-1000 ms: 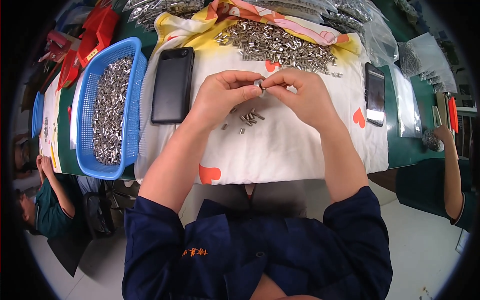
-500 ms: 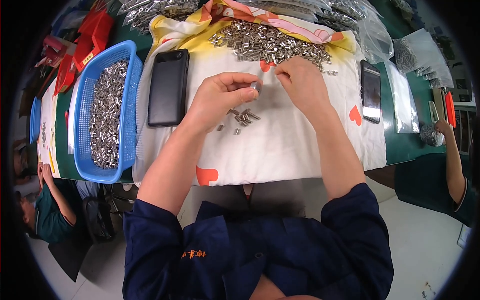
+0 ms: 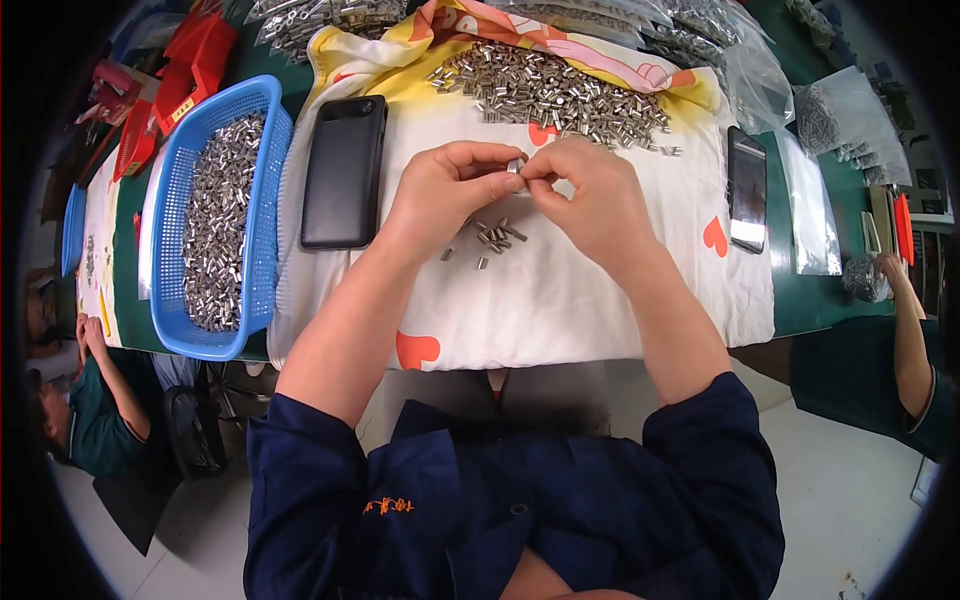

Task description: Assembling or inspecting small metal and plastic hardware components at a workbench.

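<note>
My left hand (image 3: 440, 195) pinches a small round metal piece (image 3: 514, 167) between thumb and fingers, above the white cloth. My right hand (image 3: 590, 200) meets it there, its thumb and forefinger pressed together against the piece. Whatever the right fingertips hold is too small and covered to make out. On the cloth below lies a loose group of small silver metal cylinders (image 3: 495, 236). Beyond both hands spreads a large heap of the same cylinders (image 3: 560, 95).
A blue plastic basket (image 3: 160, 290) full of small metal cylinders stands at left, beside a black rectangular device (image 3: 343, 175). A phone (image 3: 746, 190) and a clear plastic bag (image 3: 810, 215) lie at right. Bagged parts (image 3: 690, 50) line the back. Co-workers sit on both sides.
My right hand has come from the edge of the heap, down and left, to the round metal piece. My left hand stays nearly in place, still holding the piece.
</note>
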